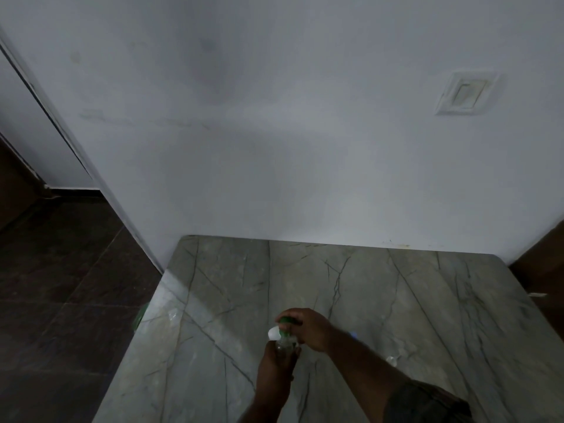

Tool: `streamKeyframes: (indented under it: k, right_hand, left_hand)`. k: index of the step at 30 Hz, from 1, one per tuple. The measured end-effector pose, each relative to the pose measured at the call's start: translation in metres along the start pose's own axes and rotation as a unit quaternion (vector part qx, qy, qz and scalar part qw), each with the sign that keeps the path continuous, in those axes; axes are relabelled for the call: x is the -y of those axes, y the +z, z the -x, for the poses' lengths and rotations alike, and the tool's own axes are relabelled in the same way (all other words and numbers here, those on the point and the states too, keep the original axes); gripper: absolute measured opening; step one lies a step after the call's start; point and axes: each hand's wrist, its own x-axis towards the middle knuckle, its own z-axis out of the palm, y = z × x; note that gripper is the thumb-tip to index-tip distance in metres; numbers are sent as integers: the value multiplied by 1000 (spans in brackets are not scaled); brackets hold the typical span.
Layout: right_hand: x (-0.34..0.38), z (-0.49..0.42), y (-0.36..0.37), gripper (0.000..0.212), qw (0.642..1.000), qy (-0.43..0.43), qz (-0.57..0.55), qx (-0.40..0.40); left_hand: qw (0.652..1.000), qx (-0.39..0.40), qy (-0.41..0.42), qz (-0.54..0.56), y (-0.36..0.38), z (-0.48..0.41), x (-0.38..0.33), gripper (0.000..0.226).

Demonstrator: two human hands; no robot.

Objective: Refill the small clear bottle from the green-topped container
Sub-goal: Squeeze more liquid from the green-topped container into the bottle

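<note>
Dark floor tiles fill the left side, beside a white wall. A marble-patterned table stands with its far edge against that wall.

At the table's left edge there is a blurred green shape. Just inside the edge lies a faint clear glint. Both are too smeared to identify.

Near the middle of the table, toward its near edge, the person's left hand comes up from below. Its fingers are wrapped round the small clear bottle, which it holds roughly upright above the tabletop.

Directly over the bottle's mouth is the green-topped container. A white part shows at its left side, touching or almost touching the bottle's top. This may be the container's body or spout, but the blur leaves that uncertain.

The right hand reaches in from the right. Its fingers are curled over the green top, gripping the container. The forearm runs back toward the near right corner, where a dark sleeve shows.

Right of that forearm, a small clear piece rests on the table, well apart from the hands. High on the wall at the right is a pale square wall plate.
</note>
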Motion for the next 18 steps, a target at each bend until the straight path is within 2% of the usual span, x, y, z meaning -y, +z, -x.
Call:
streamKeyframes:
  k: [9, 18]
  right_hand:
    - [8, -4, -3, 28, 1000, 18, -3, 3]
    - [0, -1, -1, 28, 999, -9, 35, -7]
  left_hand:
    - [999, 10, 26, 19, -4, -2, -3, 23]
    - [1000, 13, 20, 2, -1, -7, 9, 16]
